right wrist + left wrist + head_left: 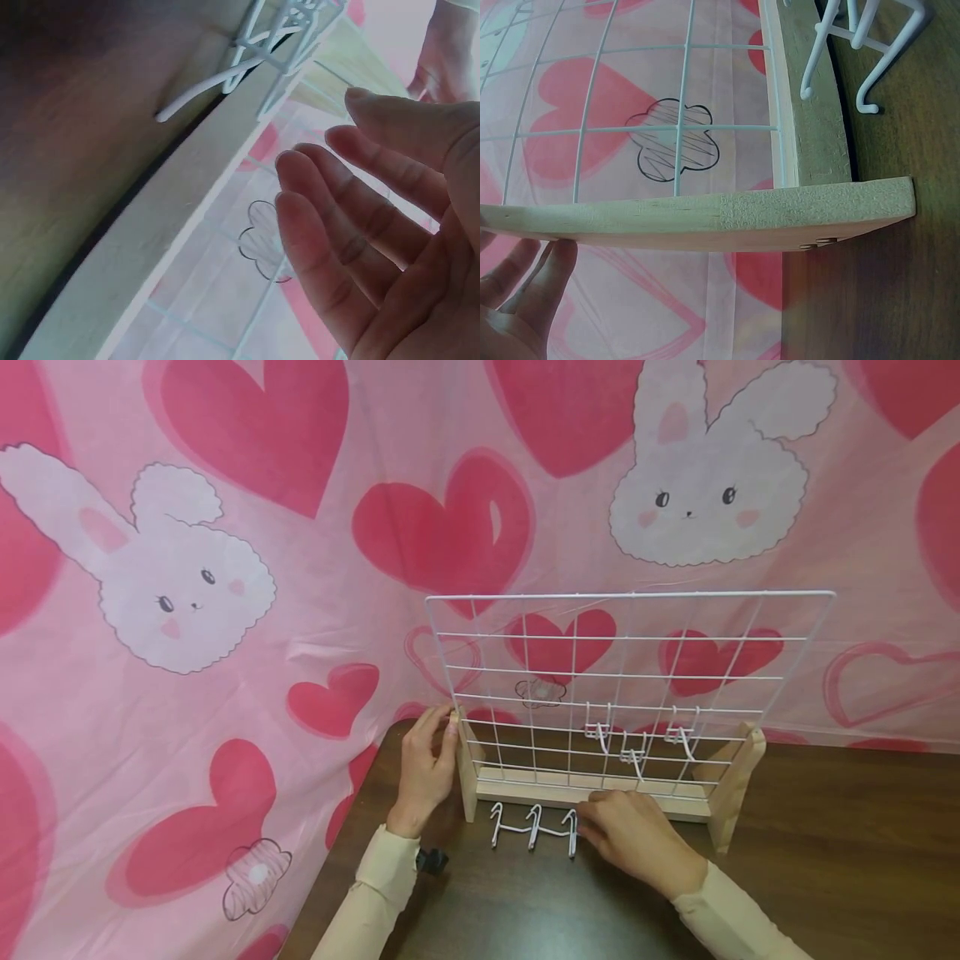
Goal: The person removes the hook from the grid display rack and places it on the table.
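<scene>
An indoor room, perhaps in a home, judging by the wood-grain table (847, 827) and pink bunny-and-heart backdrop (322, 577)

Soft, even light fills the head view and leaves a pale sheen on the brown tabletop (517, 906). The right wrist view is hazy and softly focused, pale over the printed cloth (195, 289) and murky toward its upper left corner.

Rack (624, 676) and hooks (533, 827) on brown table (517, 910)
</scene>
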Motion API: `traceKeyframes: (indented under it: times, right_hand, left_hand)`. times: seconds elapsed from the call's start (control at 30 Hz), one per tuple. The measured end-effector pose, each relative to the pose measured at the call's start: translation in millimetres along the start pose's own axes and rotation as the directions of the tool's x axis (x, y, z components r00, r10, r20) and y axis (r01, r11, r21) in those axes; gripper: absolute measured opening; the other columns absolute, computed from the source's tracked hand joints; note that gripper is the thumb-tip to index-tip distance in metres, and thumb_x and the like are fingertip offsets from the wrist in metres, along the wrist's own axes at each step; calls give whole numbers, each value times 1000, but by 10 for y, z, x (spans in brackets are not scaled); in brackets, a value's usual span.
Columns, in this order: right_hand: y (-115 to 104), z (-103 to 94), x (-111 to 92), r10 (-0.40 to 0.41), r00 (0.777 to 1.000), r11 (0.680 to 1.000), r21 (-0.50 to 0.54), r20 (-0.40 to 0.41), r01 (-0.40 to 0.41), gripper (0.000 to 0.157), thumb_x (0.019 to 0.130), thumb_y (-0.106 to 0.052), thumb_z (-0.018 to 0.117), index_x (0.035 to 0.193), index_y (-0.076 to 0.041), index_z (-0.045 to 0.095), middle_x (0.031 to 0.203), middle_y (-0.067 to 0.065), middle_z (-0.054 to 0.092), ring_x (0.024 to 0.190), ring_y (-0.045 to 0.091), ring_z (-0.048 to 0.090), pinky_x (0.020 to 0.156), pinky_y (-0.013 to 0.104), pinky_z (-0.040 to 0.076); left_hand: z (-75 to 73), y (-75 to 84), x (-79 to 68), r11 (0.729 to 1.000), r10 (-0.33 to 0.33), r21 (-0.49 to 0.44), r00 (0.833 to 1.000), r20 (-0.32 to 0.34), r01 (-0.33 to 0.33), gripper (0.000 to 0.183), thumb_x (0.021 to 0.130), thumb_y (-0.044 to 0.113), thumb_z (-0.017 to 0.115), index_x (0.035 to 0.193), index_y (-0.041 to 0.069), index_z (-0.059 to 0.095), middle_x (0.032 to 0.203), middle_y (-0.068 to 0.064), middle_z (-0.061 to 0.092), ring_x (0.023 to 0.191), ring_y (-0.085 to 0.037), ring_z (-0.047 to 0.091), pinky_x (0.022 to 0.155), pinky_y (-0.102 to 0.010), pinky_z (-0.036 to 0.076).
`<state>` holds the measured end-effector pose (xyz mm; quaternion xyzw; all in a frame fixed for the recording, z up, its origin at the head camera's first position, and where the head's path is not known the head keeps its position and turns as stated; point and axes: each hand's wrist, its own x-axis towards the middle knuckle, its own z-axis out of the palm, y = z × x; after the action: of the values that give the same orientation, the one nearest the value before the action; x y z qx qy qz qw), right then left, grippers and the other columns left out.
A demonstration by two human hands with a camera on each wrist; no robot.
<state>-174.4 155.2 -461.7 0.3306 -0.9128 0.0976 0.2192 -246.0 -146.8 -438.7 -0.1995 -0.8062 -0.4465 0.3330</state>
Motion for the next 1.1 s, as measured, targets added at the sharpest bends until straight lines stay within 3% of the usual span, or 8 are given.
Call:
traceKeyframes:
  times: [0.43,0.7,0.93,1.03,1.1]
  right_hand:
    - [-90,-95,34,-92,985,995,20,-148,96,20,75,-16,89,88,-20,75,75,-11,66,58,7,62,50,28,47]
    - [-101,-169,68,-123,963,991,24,-241,132,18,78,-15,84,94,-19,75,79,-11,69,61,5,63,51,28,50]
    - [-109,-238,112,-139,940,987,35,-311,157,24,75,-13,85,96,-17,76,82,-9,71,64,6,68,52,29,53]
    - [-105,-261,128,-143,927,985,36,-347,166,21,78,-13,83,98,-15,77,85,-6,73,67,8,71,53,31,55]
    - [-100,-272,133,-146,919,985,31,-367,169,14,86,-16,77,100,-13,78,86,-4,74,69,9,72,54,32,56]
  left_hand:
    - [1,-8,-7,1000,27,13,1000,-8,-27,29,102,10,60,128,3,69,113,-14,74,101,-29,74,89,-51,62]
    - [-1,1,11,999,29,20,1000,-4,-28,28,103,12,59,127,4,70,113,-13,75,102,-27,74,91,-48,62]
    - [0,1,23,999,28,19,1000,-1,-28,28,102,12,59,125,-1,69,111,-14,74,101,-28,74,91,-48,62]
    - [-1,-1,18,1000,15,14,1000,8,-15,30,102,13,59,126,-2,68,112,-15,73,102,-28,74,89,-47,63]
    - [-2,-2,9,1000,1,12,1000,14,-1,30,103,13,59,128,-2,68,112,-15,73,102,-28,74,88,-47,64]
